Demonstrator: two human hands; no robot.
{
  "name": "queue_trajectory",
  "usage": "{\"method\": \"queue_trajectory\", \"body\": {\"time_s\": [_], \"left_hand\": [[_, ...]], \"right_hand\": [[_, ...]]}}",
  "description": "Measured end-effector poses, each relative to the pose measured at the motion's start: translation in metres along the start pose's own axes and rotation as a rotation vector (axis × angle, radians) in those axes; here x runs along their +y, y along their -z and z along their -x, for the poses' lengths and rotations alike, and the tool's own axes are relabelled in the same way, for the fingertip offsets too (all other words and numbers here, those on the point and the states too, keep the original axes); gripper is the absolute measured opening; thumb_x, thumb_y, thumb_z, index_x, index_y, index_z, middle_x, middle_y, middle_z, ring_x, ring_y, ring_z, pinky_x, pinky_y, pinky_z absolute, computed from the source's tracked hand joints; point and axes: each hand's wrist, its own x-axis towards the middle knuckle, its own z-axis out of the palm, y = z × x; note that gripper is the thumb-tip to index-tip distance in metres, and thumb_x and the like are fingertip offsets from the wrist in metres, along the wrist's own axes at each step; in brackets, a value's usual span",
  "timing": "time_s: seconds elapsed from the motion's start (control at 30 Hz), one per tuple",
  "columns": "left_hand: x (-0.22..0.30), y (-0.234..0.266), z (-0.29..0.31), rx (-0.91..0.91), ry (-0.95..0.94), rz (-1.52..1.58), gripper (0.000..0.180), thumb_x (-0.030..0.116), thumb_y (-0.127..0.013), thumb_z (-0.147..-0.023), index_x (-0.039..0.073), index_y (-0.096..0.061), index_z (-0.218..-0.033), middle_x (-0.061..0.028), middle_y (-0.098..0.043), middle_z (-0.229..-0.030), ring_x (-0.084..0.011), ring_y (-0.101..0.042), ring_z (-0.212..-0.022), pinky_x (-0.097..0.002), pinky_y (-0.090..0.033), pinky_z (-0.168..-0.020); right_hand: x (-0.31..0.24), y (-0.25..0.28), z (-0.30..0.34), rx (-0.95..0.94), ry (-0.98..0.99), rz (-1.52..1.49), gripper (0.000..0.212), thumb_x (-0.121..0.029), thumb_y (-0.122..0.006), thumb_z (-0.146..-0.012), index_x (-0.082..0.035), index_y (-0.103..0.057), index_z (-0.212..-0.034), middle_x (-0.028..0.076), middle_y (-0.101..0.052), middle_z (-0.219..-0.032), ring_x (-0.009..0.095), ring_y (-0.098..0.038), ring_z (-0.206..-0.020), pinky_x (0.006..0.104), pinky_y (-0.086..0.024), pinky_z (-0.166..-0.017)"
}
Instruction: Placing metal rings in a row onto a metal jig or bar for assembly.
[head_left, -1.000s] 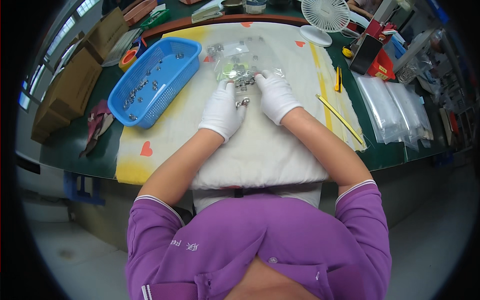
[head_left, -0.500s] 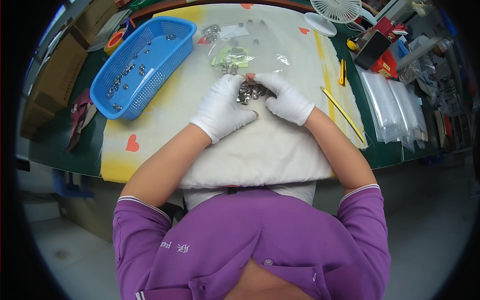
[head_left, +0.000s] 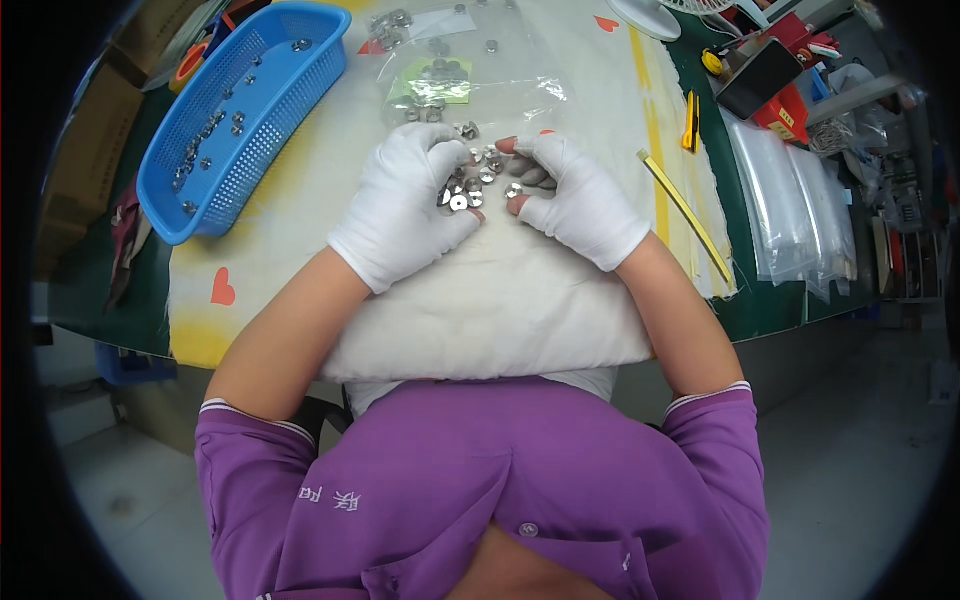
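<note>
Several small shiny round metal parts (head_left: 459,202) lie in a loose group on the white cloth between my hands. My left hand (head_left: 402,205), in a white glove with bare fingertips, curves around the group's left side, thumb and fingers apart. Gloved the same way, my right hand (head_left: 583,200) is on the other side, its index finger and thumb spread apart. One metal part (head_left: 514,190) rests close to the right thumb tip; whether they touch I cannot tell. Beyond the hands lies a clear plastic bag (head_left: 500,95) with more metal parts and a green paper (head_left: 440,82) in it.
A blue basket (head_left: 270,150) holding several metal parts stands at the left. A yellow strip (head_left: 687,218) and a yellow cutter knife (head_left: 691,122) lie at the right, beside clear plastic bags (head_left: 775,200). A white fan base (head_left: 645,18) is at the back.
My hands have moved apart from their close cupping, and the heap of metal parts between them is now spread out. The whole view has shifted slightly.
</note>
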Motion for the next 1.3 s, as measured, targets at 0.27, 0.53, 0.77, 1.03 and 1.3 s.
{"method": "queue_trajectory", "body": {"time_s": [0.27,0.53,0.77,1.03,1.3], "left_hand": [[-0.01,-0.008,-0.003,0.053,-0.181,0.034,0.034,0.01,-0.073,-0.067,-0.003,-0.061,-0.096,-0.0181,-0.059,-0.116,-0.0363,-0.055,-0.11,-0.0438,-0.046,-0.093],[-0.008,-0.005,0.001,0.078,-0.12,0.009,0.033,0.006,-0.068,-0.069,-0.002,-0.058,-0.099,-0.0202,-0.054,-0.122,-0.0379,-0.05,-0.115,-0.0434,-0.044,-0.097],[-0.01,-0.003,0.002,0.035,-0.119,0.115,0.023,0.002,-0.063,-0.069,-0.002,-0.06,-0.091,-0.0218,-0.056,-0.121,-0.0392,-0.053,-0.113,-0.0429,-0.045,-0.097],[-0.009,0.007,0.005,-0.019,-0.057,0.017,0.027,-0.002,-0.063,-0.068,-0.002,-0.053,-0.092,-0.0229,-0.05,-0.13,-0.0407,-0.048,-0.121,-0.0421,-0.043,-0.101],[-0.014,0.017,0.003,-0.082,-0.046,0.054,0.024,-0.002,-0.067,-0.068,-0.002,-0.056,-0.09,-0.0232,-0.05,-0.132,-0.0402,-0.048,-0.121,-0.0399,-0.046,-0.096]], "right_hand": [[0.007,0.002,-0.003,0.054,0.151,0.315,0.044,-0.007,-0.072,-0.077,-0.005,-0.062,-0.119,0.013,-0.061,-0.107,0.023,-0.062,-0.095,0.032,-0.05,-0.09],[-0.003,-0.005,-0.003,0.101,0.132,0.352,0.034,-0.003,-0.072,-0.076,-0.001,-0.064,-0.108,0.011,-0.062,-0.102,0.02,-0.063,-0.092,0.0312,-0.052,-0.084],[0.003,-0.01,-0.004,0.111,0.135,0.219,0.025,-0.018,-0.073,-0.075,-0.006,-0.068,-0.096,0.011,-0.066,-0.088,0.029,-0.062,-0.086,0.0391,-0.05,-0.077],[0.001,-0.018,-0.01,0.108,0.309,0.352,0.027,-0.021,-0.075,-0.073,-0.007,-0.068,-0.095,0.011,-0.065,-0.085,0.029,-0.06,-0.087,0.0406,-0.049,-0.075],[-0.004,-0.023,-0.01,0.146,0.364,0.309,0.022,-0.019,-0.073,-0.073,-0.007,-0.067,-0.091,0.011,-0.063,-0.082,0.03,-0.06,-0.084,0.0415,-0.048,-0.073]]}}
